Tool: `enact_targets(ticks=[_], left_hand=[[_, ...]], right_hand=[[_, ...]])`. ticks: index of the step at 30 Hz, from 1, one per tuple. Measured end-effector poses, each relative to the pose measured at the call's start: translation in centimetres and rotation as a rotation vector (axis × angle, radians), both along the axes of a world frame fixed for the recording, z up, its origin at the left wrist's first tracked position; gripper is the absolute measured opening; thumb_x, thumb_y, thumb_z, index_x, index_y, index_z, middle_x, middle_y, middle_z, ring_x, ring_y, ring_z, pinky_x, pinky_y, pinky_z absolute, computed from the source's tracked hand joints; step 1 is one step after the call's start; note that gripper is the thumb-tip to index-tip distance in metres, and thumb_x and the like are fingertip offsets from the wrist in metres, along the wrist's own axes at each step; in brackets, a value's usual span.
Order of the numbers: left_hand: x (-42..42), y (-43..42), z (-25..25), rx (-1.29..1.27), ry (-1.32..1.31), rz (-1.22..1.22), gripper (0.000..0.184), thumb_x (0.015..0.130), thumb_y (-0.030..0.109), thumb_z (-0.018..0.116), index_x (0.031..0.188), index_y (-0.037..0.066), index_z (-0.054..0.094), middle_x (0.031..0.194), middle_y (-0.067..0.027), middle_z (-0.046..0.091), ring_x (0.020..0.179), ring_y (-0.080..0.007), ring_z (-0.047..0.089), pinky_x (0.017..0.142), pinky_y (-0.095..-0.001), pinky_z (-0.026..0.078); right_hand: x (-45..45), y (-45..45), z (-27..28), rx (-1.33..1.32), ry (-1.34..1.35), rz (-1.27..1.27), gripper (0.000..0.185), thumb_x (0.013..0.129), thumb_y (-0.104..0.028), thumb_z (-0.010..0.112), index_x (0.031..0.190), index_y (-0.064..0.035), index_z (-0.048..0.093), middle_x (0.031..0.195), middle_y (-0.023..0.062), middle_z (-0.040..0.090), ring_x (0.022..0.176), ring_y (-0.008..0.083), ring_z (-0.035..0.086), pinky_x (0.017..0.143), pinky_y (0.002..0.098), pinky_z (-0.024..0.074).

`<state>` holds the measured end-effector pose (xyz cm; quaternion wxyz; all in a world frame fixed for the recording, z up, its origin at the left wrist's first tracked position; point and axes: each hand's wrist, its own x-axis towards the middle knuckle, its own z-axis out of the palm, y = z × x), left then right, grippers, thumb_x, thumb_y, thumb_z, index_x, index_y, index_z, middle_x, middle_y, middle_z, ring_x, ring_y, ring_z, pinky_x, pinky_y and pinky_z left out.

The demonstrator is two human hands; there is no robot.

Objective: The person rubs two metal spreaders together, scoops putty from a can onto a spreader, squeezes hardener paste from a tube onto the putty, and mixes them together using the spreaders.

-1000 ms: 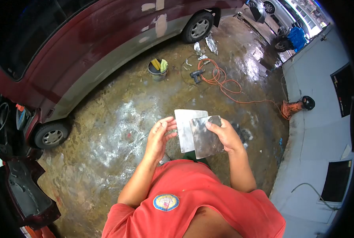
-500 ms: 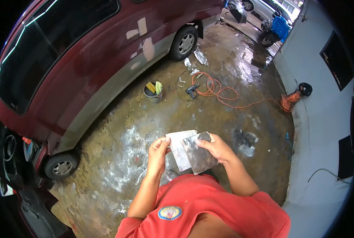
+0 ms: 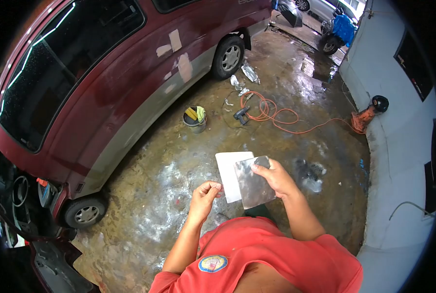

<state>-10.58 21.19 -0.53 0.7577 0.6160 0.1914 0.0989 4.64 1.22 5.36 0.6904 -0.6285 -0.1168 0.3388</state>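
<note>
My right hand [image 3: 275, 178] grips a dark grey, blotchy sheet that looks like sandpaper [image 3: 255, 188], its thumb pressed on the upper face. A white sheet [image 3: 230, 177] lies partly behind the dark one and sticks out to its left; where it is held is hidden. Just left of the white sheet's edge is my left hand [image 3: 205, 196], thumb and fingers pinched together. Whether anything sits between those fingertips I cannot make out. Both hands are in front of my red shirt, above the wet floor.
A maroon van [image 3: 120, 78] with pale filler patches stands on the left. Ahead are a bucket [image 3: 195, 128] with yellow items, a power tool [image 3: 241, 115] and an orange cable [image 3: 296, 131]. A grey wall [image 3: 374, 146] runs along the right, with an orange object [image 3: 363, 120] against it.
My left hand has let go of the white sheet's upper left corner and moved down beside its edge. The sheets stay in my right hand, and the view has shifted slightly.
</note>
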Motion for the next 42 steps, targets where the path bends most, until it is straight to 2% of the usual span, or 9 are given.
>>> enact_targets(ticks=[7, 12, 22, 27, 31, 32, 35, 38, 42], left_hand=[[-1.2, 3.7, -0.3, 0.365, -0.043, 0.186, 0.017, 0.095, 0.014, 0.065, 0.094, -0.002, 0.071, 0.096, -0.0073, 0.073, 0.094, -0.0156, 0.065, 0.087, -0.0305, 0.049], [-2.3, 5.7, 0.9, 0.77, -0.016, 0.325, 0.026, 0.082, -0.005, 0.066, 0.107, 0.001, 0.07, 0.138, -0.0121, 0.058, 0.118, -0.0233, 0.059, 0.107, -0.038, 0.043], [-3.8, 7.7, 0.5, 0.31, 0.17, 0.336, 0.007, 0.094, 0.008, 0.066, 0.096, 0.001, 0.069, 0.075, -0.0008, 0.063, 0.071, -0.0103, 0.06, 0.074, -0.0243, 0.05], [-2.4, 5.7, -1.2, 0.638, -0.12, 0.496, 0.022, 0.098, 0.018, 0.064, 0.083, 0.003, 0.066, 0.065, 0.001, 0.061, 0.06, -0.0059, 0.053, 0.056, -0.0234, 0.042], [-4.2, 4.9, -1.8, 0.305, 0.292, 0.141, 0.014, 0.095, 0.016, 0.067, 0.09, 0.003, 0.065, 0.083, -0.0038, 0.065, 0.068, -0.0071, 0.056, 0.062, -0.023, 0.047], [-4.0, 4.7, -2.3, 0.195, 0.384, 0.054, 0.029, 0.094, 0.013, 0.068, 0.119, 0.0, 0.061, 0.116, -0.0126, 0.061, 0.09, -0.0139, 0.062, 0.076, -0.0274, 0.053], [-3.0, 0.3, -3.9, 0.354, -0.074, -0.183, 0.059, 0.094, 0.015, 0.067, 0.145, 0.0, 0.04, 0.146, -0.0168, 0.041, 0.119, -0.0216, 0.056, 0.092, -0.0319, 0.051], [-2.1, -2.8, -3.0, 0.025, -0.2, -0.341, 0.077, 0.095, 0.026, 0.064, 0.155, 0.0, 0.022, 0.154, -0.017, 0.034, 0.136, -0.0263, 0.045, 0.105, -0.0387, 0.043], [0.8, -3.5, -1.8, -0.363, -0.249, -0.027, 0.09, 0.087, 0.042, 0.066, 0.155, 0.003, 0.023, 0.158, -0.0132, 0.032, 0.145, -0.0295, 0.032, 0.115, -0.0473, 0.029]], right_hand=[[2.1, -1.3, 1.4, 0.025, -0.112, -0.165, 0.02, 0.095, -0.021, 0.068, 0.106, -0.0039, 0.066, 0.095, -0.0003, 0.066, 0.087, 0.0098, 0.059, 0.082, 0.0283, 0.0476], [2.2, -1.6, 1.3, 0.046, -0.118, -0.187, 0.019, 0.095, -0.021, 0.069, 0.104, -0.0047, 0.065, 0.093, -0.0008, 0.065, 0.087, 0.0095, 0.059, 0.081, 0.0275, 0.0468], [1.9, -1.2, 1.8, 0.071, -0.107, -0.187, 0.02, 0.094, -0.022, 0.069, 0.105, -0.0046, 0.065, 0.095, -0.0007, 0.065, 0.088, 0.0094, 0.059, 0.082, 0.0277, 0.0465], [1.5, -0.8, 2.1, 0.137, -0.062, -0.242, 0.021, 0.095, -0.022, 0.068, 0.107, -0.005, 0.065, 0.097, 0.0001, 0.066, 0.089, 0.0099, 0.059, 0.083, 0.0282, 0.0467], [1.4, -0.2, 2.1, 0.236, 0.025, -0.318, 0.02, 0.095, -0.021, 0.066, 0.109, -0.0059, 0.066, 0.101, 0.0019, 0.068, 0.091, 0.0118, 0.063, 0.083, 0.0302, 0.0492], [1.2, 0.2, 2.3, 0.271, 0.067, -0.337, 0.021, 0.095, -0.021, 0.065, 0.11, -0.0063, 0.066, 0.102, 0.0026, 0.069, 0.091, 0.0126, 0.064, 0.083, 0.0312, 0.0503], [0.7, 1.3, 2.1, 0.492, 0.294, -0.285, 0.021, 0.095, -0.02, 0.064, 0.111, -0.007, 0.067, 0.104, 0.0049, 0.071, 0.091, 0.0164, 0.068, 0.083, 0.0353, 0.0542], [-1.7, 4.4, 2.5, 0.581, 0.502, -0.269, 0.021, 0.095, -0.02, 0.065, 0.112, -0.007, 0.066, 0.105, 0.0065, 0.071, 0.094, 0.021, 0.07, 0.086, 0.0391, 0.0558], [-4.8, 7.1, 0.2, 0.65, 0.533, -0.237, 0.027, 0.096, -0.017, 0.064, 0.122, -0.008, 0.06, 0.116, 0.0065, 0.067, 0.107, 0.0214, 0.066, 0.096, 0.0422, 0.0515]])
